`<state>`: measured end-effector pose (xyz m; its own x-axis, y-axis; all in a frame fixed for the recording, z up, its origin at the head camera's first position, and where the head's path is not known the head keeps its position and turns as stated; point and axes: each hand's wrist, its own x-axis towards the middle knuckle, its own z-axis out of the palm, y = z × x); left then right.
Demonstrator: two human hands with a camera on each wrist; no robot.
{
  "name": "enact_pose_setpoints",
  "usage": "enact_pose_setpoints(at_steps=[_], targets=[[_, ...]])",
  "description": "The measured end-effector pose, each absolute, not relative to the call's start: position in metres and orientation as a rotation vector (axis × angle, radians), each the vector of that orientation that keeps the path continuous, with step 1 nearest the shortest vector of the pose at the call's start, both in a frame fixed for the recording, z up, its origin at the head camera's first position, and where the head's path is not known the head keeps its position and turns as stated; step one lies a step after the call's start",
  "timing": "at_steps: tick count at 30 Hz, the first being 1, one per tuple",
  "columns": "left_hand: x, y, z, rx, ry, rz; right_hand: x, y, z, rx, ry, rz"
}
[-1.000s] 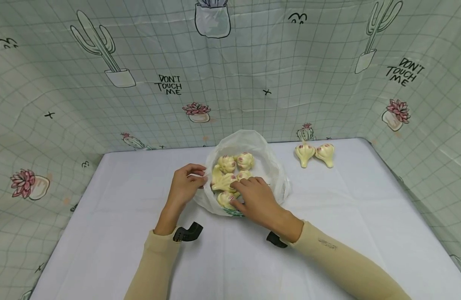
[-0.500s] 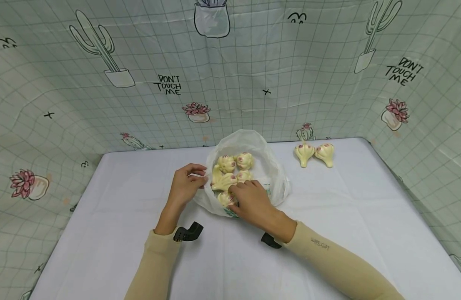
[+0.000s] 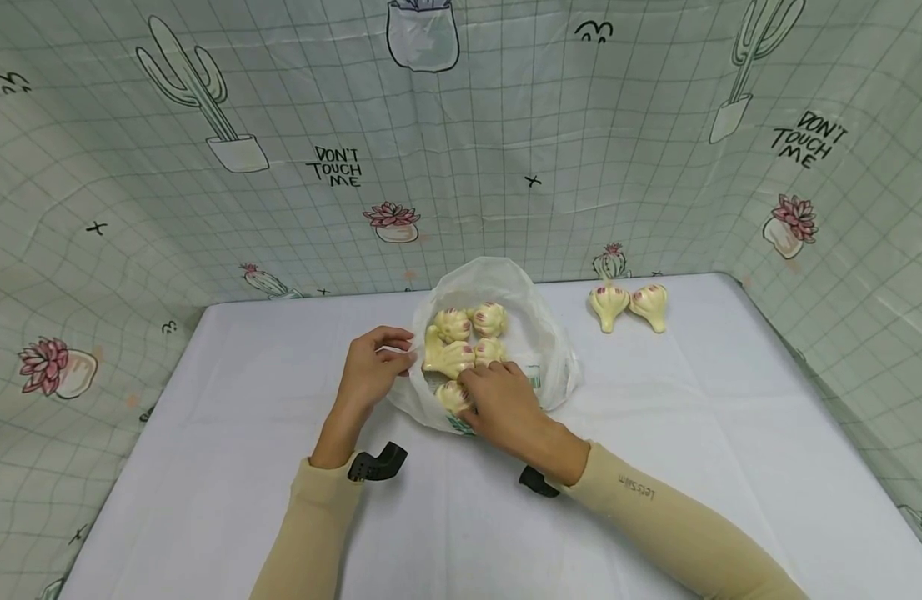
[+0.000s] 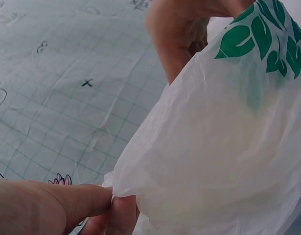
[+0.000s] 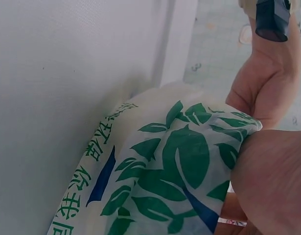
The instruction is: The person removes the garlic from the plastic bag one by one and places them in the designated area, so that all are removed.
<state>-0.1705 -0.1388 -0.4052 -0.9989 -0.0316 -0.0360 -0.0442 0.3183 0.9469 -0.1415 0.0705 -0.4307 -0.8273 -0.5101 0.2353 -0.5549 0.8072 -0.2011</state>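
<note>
A white plastic bag (image 3: 557,367) with green leaf print stands wide open on the table, its mouth facing up. Inside lie several cream garlic bulbs (image 3: 490,320) with pinkish streaks. My left hand (image 3: 371,367) pinches the bag's left rim between thumb and fingers, as the left wrist view shows up close. Reaching over the near rim, my right hand (image 3: 506,408) has its fingers curled down inside the bag, fingertips and thumb at the nearest garlic bulb (image 3: 451,397). In the right wrist view the printed bag wall (image 5: 184,161) hides most of those fingers.
Two more garlic bulbs (image 3: 609,307) lie side by side at the table's back right, outside the bag. The table (image 3: 731,467) has a white cover. A patterned cloth (image 3: 461,150) rises behind it and along both sides.
My right hand has shifted slightly left and closed in around the nearest garlic bulb, mostly in the first half second. The left hand stays at the bag's rim.
</note>
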Motion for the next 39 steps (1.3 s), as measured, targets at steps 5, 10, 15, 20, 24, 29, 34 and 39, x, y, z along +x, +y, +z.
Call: enact_pose_setpoints(at_steps=[5, 10, 15, 20, 24, 29, 34, 39], targets=[[-0.170, -0.138, -0.405, -0.080, 2.541, 1.819, -0.141, 0.072, -0.431, 0.823, -2.825, 0.423], [-0.170, -0.138, -0.404, -0.087, 2.538, 1.819, -0.141, 0.074, -0.430, 0.823, -2.841, 0.433], [-0.170, -0.138, -0.405, -0.078, 2.532, 1.824, -0.142, 0.072, -0.430, 0.834, -2.849, 0.456], [-0.170, -0.138, -0.405, -0.081, 2.536, 1.819, -0.142, 0.071, -0.430, 0.822, -2.863, 0.470], [-0.171, -0.138, -0.405, -0.084, 2.542, 1.814, -0.142, 0.071, -0.430, 0.820, -2.868, 0.485], [-0.171, -0.138, -0.404, -0.078, 2.543, 1.817, -0.143, 0.076, -0.427, 0.818, -2.881, 0.507], [-0.172, -0.139, -0.404, -0.080, 2.543, 1.822, -0.142, 0.085, -0.419, 0.817, -2.850, 0.520], [-0.172, -0.139, -0.404, -0.088, 2.546, 1.814, -0.139, 0.098, -0.411, 0.805, -2.795, 0.515]])
